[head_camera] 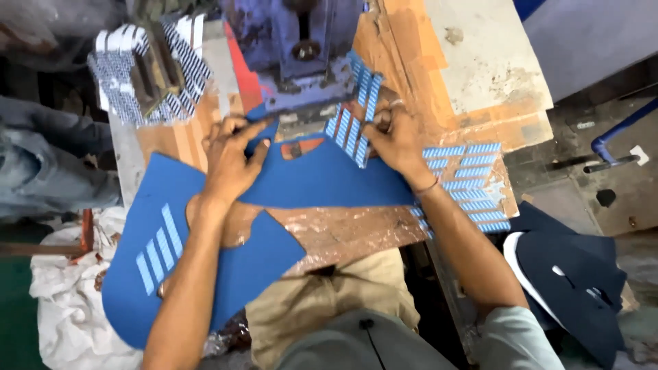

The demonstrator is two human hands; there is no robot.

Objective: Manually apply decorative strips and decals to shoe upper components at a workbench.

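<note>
Head view, looking down on my two bare hands at a worn tabletop (343, 236) in front of a blue press machine (301, 48).

Left hand (233, 154): I rest it flat on a blue sheet (322, 178) that lies across the tabletop just under the machine. Its grip is pressed together on a small flap at the sheet's upper edge, thumb and forefinger pinching the blue material.

Right hand (397, 140): its grip is pinched on a striped strip panel (356, 113), a blue piece with pale bars, which stands tilted from the machine's base down to the blue sheet. The fingers curl around the panel's right edge; a thin band sits at the wrist.

Surroundings: a second blue sheet (185, 267) with pale bars printed on it hangs off the near left edge of the tabletop, partly under my left forearm. A flat stack of striped panels (469, 185) lies to the right of my right hand, just beside the wrist. At far left, a heap of patterned pieces (147, 68) sits around a dark block. Brown cardboard (466, 75) covers the far right of the tabletop. A dark blue garment (572, 281) lies low at the right, off the tabletop.
</note>
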